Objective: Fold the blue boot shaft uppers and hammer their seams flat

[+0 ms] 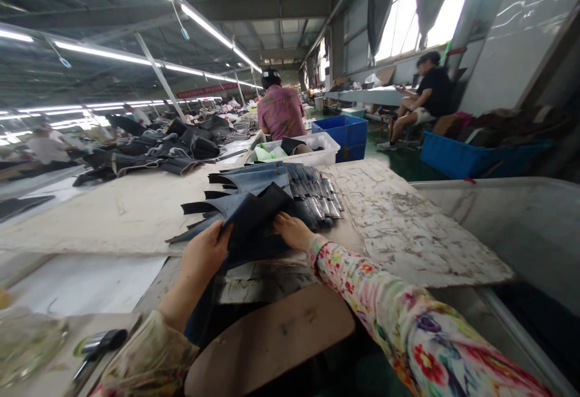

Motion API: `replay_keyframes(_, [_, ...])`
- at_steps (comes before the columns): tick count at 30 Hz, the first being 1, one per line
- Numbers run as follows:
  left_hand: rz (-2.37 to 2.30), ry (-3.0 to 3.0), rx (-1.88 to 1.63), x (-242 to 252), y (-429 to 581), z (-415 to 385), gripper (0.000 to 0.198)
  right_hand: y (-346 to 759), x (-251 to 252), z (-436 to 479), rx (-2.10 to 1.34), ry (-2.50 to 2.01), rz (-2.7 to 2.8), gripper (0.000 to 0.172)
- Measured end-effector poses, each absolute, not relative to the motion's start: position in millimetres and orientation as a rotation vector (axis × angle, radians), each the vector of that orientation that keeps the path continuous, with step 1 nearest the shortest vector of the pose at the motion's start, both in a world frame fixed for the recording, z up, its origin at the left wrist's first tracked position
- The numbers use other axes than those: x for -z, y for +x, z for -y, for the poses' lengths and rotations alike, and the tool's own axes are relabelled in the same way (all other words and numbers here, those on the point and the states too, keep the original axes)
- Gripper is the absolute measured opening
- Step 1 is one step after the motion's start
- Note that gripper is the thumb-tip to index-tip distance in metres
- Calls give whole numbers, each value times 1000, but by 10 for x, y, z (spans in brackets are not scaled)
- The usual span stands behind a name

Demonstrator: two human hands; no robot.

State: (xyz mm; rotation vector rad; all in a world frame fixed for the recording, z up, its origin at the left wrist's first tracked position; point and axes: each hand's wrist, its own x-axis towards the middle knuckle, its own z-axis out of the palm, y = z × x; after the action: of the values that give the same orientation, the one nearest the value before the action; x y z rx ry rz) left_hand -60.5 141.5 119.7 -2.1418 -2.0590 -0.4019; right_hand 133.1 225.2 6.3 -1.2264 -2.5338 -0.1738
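Observation:
Both of my hands are on a dark denim piece (254, 222) at the near side of a pile of blue denim pieces (254, 179). My left hand (209, 246) pinches its left edge between thumb and fingers, lifting part of the cloth. On the right, my right hand (292, 231) rests on the denim with its fingertips partly hidden by the fabric; whether they grip it I cannot tell. Shiny clear-wrapped ends (324, 194) stick out along the pile's right side. Below my hands is a brown padded board (272, 339).
Dark garments (181, 143) are heaped at the back left. A white bin (312, 149) and a blue bin (342, 134) stand beyond the worn tabletop (399, 222). One person (281, 110) sits ahead, another (432, 89) at the right. A dark-capped tool (106, 341) lies lower left.

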Motion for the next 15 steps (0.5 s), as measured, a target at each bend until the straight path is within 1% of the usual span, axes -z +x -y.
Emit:
replay_keyframes(7, [1915, -2183, 292, -1246, -549, -1349, 29, 1280, -51, -2550, 154, -1330, 2541, 31])
replay_keyframes(10, [1866, -2207, 259, -1262, -555, -1368, 29, 1280, -41, -2638, 146, -1407, 2519, 30])
replay_keyframes(15, [1842, -2170, 301, -1324, -542, -1412, 30, 1203, 43, -2678, 86, -1513, 2521, 32])
